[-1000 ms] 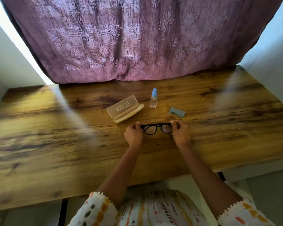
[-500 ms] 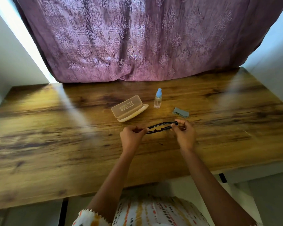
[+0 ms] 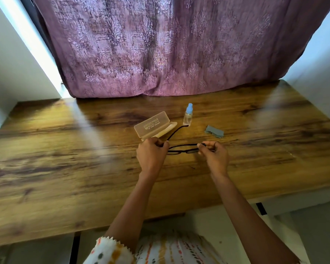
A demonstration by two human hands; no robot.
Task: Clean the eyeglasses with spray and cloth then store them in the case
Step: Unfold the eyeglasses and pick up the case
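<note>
Black-framed eyeglasses (image 3: 183, 149) are held just above the wooden table (image 3: 65, 168), lenses tipped flat. My left hand (image 3: 151, 155) grips the left end, and the left temple arm is swung out toward the spray bottle. My right hand (image 3: 214, 156) pinches the right end of the frame. A beige glasses case (image 3: 152, 126) lies open just beyond my left hand. The small clear spray bottle (image 3: 188, 117) with a blue cap stands upright behind the glasses. A folded grey cloth (image 3: 214, 131) lies to the bottle's right.
A purple patterned curtain (image 3: 160, 50) hangs down to the table's far edge. White walls close in on both sides. The table's near edge runs in front of my lap.
The glasses have tipped from facing me to lying flat, and the left temple arm has unfolded outward. Both hands have stayed on the frame ends, slightly lifted.
</note>
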